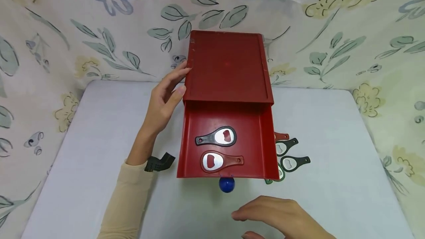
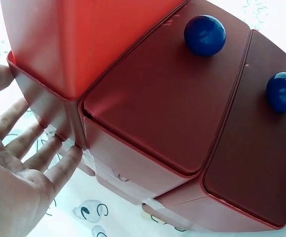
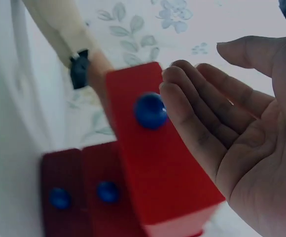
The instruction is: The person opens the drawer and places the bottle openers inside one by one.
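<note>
A red drawer cabinet (image 1: 229, 65) stands on the table with its top drawer (image 1: 255, 139) pulled out. Inside that drawer lie a black bottle opener (image 1: 206, 140) and a red bottle opener (image 1: 229, 160). My left hand (image 1: 162, 100) rests against the cabinet's left side, fingers extended along it; the left wrist view shows the palm (image 2: 15, 197) facing the wall. Below the drawer's blue knob (image 1: 227, 184), my right hand (image 1: 279, 215) hovers with loosely bent fingers, apart from the knob and holding nothing. In the right wrist view this hand (image 3: 246, 133) appears beside the drawer front.
Several bottle openers, among them a black one (image 1: 293, 163), lie on the table right of the cabinet, some partly hidden by the drawer. Two lower drawers with blue knobs (image 2: 283, 92) are closed. A floral cloth (image 1: 132, 28) hangs behind the white table (image 1: 332, 128).
</note>
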Motion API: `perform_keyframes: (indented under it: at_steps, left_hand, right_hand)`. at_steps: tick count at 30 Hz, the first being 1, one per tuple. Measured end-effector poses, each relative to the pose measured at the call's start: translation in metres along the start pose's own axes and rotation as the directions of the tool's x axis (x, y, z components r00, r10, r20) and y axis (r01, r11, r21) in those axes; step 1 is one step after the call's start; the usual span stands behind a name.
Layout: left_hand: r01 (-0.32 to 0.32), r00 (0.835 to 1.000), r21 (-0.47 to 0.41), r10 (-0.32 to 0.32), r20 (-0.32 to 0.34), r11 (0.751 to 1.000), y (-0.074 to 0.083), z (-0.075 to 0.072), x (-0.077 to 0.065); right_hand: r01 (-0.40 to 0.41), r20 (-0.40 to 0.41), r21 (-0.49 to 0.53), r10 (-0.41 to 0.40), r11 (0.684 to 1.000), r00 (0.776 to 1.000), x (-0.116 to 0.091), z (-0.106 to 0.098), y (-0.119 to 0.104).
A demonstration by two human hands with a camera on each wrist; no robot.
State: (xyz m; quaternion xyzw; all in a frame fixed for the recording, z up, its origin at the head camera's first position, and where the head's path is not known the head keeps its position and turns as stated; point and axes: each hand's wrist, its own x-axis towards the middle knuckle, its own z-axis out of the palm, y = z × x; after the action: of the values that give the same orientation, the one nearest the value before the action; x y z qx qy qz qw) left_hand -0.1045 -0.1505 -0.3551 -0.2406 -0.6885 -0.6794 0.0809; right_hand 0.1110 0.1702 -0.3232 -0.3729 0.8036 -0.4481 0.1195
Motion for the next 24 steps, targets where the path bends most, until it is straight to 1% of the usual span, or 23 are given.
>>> perform_keyframes:
  at_steps: [3,7,10,12,14,16,20,22,23,24]
  left_hand:
    - [-0.004,1.000,-0.007,0.004,0.003,1.000,0.001,-0.001,0.000]
    - [-0.011,1.000,-0.010,0.011,0.009,1.000,0.002,-0.001,0.000]
    - [-0.013,1.000,-0.004,0.013,0.010,1.000,0.002,-0.001,0.000]
    - [-0.011,1.000,0.004,0.011,0.011,1.000,0.002,-0.001,0.000]
    - [-0.006,1.000,0.012,0.006,0.008,1.000,0.001,-0.001,-0.001]
    - [-0.007,1.000,0.019,0.007,0.008,1.000,0.001,-0.002,-0.001]
    - [-0.011,1.000,0.015,0.011,0.011,1.000,0.000,-0.002,-0.001]
    - [-0.015,1.000,0.012,0.015,0.012,1.000,0.000,-0.002,-0.001]
    - [-0.018,1.000,0.014,0.018,0.010,1.000,0.001,-0.002,0.000]
    - [-0.020,1.000,0.017,0.020,0.007,1.000,0.001,-0.002,0.000]
  right_hand:
    - [-0.037,0.000,0.089,0.037,0.995,0.999,0.004,0.010,0.006]
    - [-0.104,-0.003,0.154,0.105,0.983,0.994,0.009,0.021,0.013]
    - [-0.177,0.014,0.231,0.178,0.957,0.984,0.013,0.030,0.017]
    - [-0.229,0.011,0.284,0.236,0.931,0.972,0.017,0.036,0.020]
    - [-0.268,-0.002,0.355,0.287,0.896,0.958,0.020,0.043,0.021]
    - [-0.283,-0.024,0.419,0.322,0.863,0.946,0.024,0.050,0.021]
    - [-0.339,-0.006,0.555,0.412,0.760,0.911,0.028,0.058,0.021]
    - [-0.383,0.022,0.605,0.467,0.698,0.884,0.029,0.060,0.021]
    - [-0.396,0.030,0.622,0.485,0.675,0.874,0.029,0.060,0.021]
    - [-0.397,0.030,0.637,0.494,0.660,0.869,0.030,0.061,0.022]
